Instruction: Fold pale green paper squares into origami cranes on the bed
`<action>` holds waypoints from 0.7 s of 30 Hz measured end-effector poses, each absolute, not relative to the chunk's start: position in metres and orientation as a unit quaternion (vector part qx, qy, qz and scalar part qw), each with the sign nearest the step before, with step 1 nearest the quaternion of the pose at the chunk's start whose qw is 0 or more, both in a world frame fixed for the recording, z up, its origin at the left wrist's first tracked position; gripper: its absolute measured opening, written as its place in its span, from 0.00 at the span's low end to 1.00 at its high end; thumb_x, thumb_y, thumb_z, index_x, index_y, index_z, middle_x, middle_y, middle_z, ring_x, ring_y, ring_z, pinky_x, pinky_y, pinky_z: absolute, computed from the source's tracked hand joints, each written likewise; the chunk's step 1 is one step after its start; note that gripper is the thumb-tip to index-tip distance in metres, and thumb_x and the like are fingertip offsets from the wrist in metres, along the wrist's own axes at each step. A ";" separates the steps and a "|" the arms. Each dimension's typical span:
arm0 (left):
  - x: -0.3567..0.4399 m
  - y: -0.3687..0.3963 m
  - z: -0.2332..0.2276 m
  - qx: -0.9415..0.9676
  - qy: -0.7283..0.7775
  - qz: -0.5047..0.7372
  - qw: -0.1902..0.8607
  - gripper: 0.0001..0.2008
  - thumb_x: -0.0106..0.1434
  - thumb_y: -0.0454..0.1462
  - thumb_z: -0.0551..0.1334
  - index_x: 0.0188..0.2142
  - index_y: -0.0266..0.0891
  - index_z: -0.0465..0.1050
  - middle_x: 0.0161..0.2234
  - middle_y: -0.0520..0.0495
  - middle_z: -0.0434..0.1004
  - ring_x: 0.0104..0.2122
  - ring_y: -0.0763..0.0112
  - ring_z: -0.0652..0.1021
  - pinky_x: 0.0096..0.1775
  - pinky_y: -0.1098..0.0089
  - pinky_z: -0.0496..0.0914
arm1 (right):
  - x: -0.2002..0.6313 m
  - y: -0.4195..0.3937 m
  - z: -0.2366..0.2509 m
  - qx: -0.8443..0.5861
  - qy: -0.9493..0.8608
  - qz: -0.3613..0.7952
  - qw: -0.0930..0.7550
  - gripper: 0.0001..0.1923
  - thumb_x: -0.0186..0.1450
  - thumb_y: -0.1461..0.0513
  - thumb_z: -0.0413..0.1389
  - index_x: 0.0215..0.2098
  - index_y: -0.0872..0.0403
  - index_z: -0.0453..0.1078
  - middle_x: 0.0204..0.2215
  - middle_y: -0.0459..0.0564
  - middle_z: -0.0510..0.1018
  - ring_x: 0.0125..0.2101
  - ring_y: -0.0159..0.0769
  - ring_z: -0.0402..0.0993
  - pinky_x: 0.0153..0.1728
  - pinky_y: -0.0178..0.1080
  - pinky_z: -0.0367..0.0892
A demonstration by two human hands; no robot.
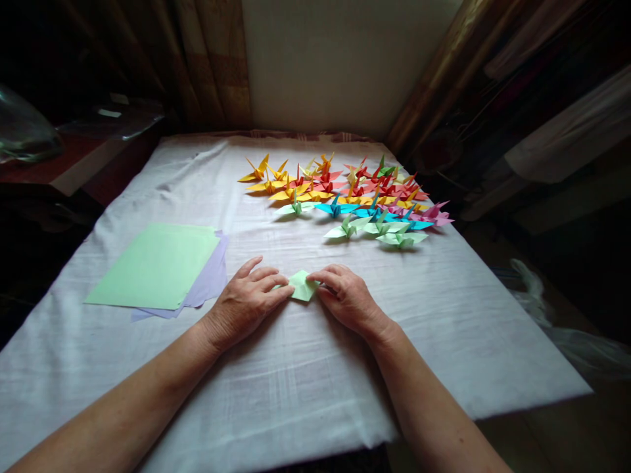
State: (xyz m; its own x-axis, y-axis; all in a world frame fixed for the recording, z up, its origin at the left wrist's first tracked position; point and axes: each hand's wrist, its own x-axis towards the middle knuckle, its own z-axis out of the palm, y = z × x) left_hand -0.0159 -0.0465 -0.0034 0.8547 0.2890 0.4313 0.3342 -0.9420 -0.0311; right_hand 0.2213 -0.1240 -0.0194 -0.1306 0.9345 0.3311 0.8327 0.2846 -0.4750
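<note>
A small piece of folded light green origami paper (302, 287) lies on the white cloth between my two hands. My left hand (251, 292) rests at its left edge, thumb and index fingertip on the paper, the other fingers stretched out over the cloth. At the paper's right edge, my right hand (345, 295) has its thumb and fingers closed together on the corner. Fingertips cover both side corners of the paper. Beyond the hands stand several folded paper cranes, among them a pale green crane (348, 228) and a blue crane (336, 208).
A stack of light green paper sheets (155, 266) lies left of my hands, with purple sheets (210, 279) sticking out beneath. White cloth (276, 407) covers the table. Yellow cranes (269, 186) and red ones stand farther back. Clear plastic (582, 348) is beyond the right edge.
</note>
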 end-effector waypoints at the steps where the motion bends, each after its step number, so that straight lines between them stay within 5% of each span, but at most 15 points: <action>1: -0.017 -0.045 -0.003 -0.960 -0.162 -0.222 0.061 0.11 0.71 0.33 0.57 0.46 0.45 0.77 0.44 0.51 0.83 0.47 0.63 0.79 0.60 0.52 0.62 | 0.220 -0.124 -0.018 -0.584 -0.756 0.071 0.287 0.15 0.62 0.70 0.57 0.43 0.48 0.77 0.35 0.47 0.79 0.37 0.36 0.73 0.39 0.35 0.66; 5: -0.018 -0.041 0.000 -0.949 -0.183 -0.241 0.087 0.11 0.71 0.32 0.56 0.45 0.44 0.78 0.42 0.48 0.83 0.43 0.63 0.79 0.53 0.56 0.68 | 0.207 -0.127 -0.011 -0.548 -0.794 -0.018 0.263 0.06 0.67 0.64 0.58 0.39 0.49 0.77 0.31 0.47 0.79 0.31 0.35 0.69 0.35 0.37 0.60; 13: -0.015 -0.066 0.006 -0.951 -0.210 -0.216 0.062 0.10 0.71 0.35 0.56 0.44 0.40 0.77 0.40 0.45 0.83 0.37 0.63 0.80 0.41 0.62 0.70 | 0.179 -0.132 -0.005 -0.554 -0.792 -0.120 0.229 0.10 0.68 0.62 0.56 0.29 0.51 0.74 0.25 0.47 0.75 0.29 0.37 0.64 0.34 0.41 0.53; 21: -0.023 -0.064 0.000 -0.954 -0.205 -0.215 0.044 0.10 0.71 0.33 0.55 0.42 0.40 0.77 0.42 0.45 0.83 0.40 0.61 0.79 0.42 0.62 0.70 | 0.188 -0.127 -0.014 -0.569 -0.782 -0.020 0.254 0.09 0.66 0.62 0.59 0.45 0.49 0.75 0.46 0.50 0.79 0.43 0.40 0.70 0.43 0.41 0.59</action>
State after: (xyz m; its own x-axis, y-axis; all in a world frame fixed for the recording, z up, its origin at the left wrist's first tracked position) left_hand -0.0233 -0.0639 0.0002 0.8235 0.3715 0.4287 0.4094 -0.9123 0.0042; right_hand 0.1876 -0.1269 -0.0136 -0.2233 0.8795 0.4202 0.8995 0.3520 -0.2588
